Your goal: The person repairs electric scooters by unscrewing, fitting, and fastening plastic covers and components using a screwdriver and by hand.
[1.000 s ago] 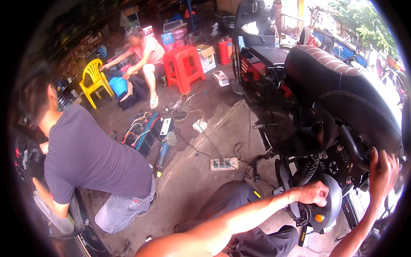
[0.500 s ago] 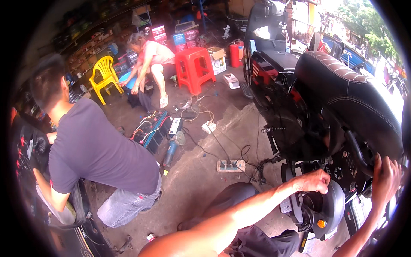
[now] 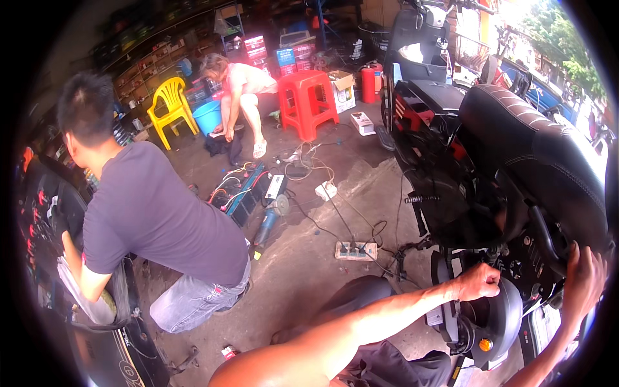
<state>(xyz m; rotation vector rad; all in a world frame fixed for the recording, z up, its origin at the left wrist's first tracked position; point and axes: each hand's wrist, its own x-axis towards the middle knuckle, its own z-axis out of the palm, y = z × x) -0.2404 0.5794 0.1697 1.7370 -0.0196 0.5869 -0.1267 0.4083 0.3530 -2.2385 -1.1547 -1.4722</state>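
My left hand [image 3: 476, 282] is closed in a fist above the black rear mudguard [image 3: 506, 309] of a scooter, next to its underseat frame. Whatever the fist may hold is hidden. Further right, my right hand [image 3: 583, 277] is curled at the back end of the black grab rail [image 3: 545, 235], just under the seat [image 3: 535, 138]; its fingertips are partly out of sight. An orange reflector [image 3: 485, 344] sits on the side of the mudguard.
A person in a dark shirt [image 3: 164, 216] crouches at left by another vehicle. Another person [image 3: 245, 84] bends near a blue bucket [image 3: 207, 116] and red stool [image 3: 308, 103]. An angle grinder [image 3: 265, 226], battery pack [image 3: 242, 193], power strip [image 3: 356, 251] and cables lie on the floor.
The view has shifted slightly, so most things sit a little further right. Both my hands keep their places at the scooter. The person in the dark shirt has turned their head away.
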